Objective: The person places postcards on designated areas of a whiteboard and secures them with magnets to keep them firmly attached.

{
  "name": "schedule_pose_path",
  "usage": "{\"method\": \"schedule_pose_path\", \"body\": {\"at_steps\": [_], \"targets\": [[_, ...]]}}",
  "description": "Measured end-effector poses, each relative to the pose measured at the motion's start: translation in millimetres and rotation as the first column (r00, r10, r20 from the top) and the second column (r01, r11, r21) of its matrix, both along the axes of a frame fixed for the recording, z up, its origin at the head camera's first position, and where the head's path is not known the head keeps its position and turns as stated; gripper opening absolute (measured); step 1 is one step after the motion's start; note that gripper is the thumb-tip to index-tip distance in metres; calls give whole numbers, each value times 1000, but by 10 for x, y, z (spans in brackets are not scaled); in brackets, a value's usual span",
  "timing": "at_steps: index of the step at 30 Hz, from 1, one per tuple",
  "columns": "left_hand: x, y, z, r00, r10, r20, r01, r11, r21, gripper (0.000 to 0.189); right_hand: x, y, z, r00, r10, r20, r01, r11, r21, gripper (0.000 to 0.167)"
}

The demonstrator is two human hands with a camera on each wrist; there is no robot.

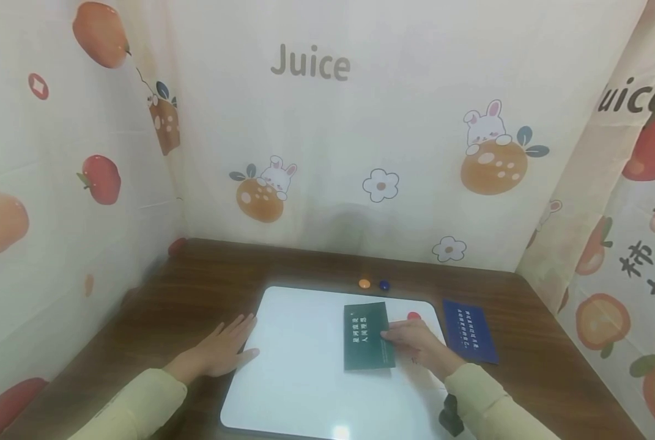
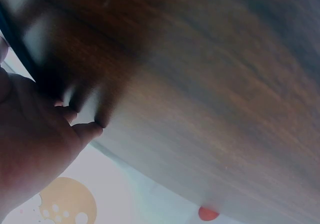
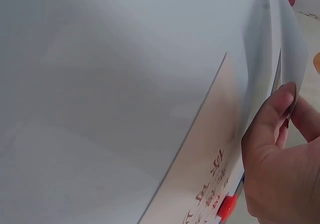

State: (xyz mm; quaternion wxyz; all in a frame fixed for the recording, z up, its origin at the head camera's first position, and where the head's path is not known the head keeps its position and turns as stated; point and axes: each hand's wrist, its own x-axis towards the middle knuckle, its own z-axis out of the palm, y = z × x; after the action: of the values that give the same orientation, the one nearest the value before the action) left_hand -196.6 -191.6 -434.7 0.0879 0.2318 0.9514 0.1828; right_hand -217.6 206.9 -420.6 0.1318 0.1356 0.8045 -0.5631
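A white board (image 1: 294, 373) with rounded corners lies on the brown table. My right hand (image 1: 419, 347) pinches a dark green card (image 1: 364, 339) with white writing by its right edge, over the board. In the right wrist view, the card's pale back (image 3: 294, 44) shows between thumb and fingers. Beneath that hand, a beige card (image 3: 200, 169) with brown writing lies on the board, a red round magnet (image 3: 227, 207) at its edge. My left hand (image 1: 222, 351) rests at the board's left edge, fingers extended; in the left wrist view the hand (image 2: 40, 139) is partly cut off.
Behind the board sit an orange round magnet (image 1: 364, 284) and a dark blue one (image 1: 384, 285). A blue card (image 1: 470, 331) with white writing lies right of the board. Fruit-printed curtains (image 1: 327, 122) enclose the table at the back and sides.
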Motion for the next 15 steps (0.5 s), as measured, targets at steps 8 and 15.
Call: {"method": "schedule_pose_path", "body": {"at_steps": [8,15], "targets": [[0,-13,-6,1000,8,2,-8,1000,-1,73,36,-50,7,998,54,-32,-54,998,22,46],[-3,-13,-9,1000,9,2,-9,1000,-1,73,57,-93,10,994,88,-66,-81,991,108,42]]}}
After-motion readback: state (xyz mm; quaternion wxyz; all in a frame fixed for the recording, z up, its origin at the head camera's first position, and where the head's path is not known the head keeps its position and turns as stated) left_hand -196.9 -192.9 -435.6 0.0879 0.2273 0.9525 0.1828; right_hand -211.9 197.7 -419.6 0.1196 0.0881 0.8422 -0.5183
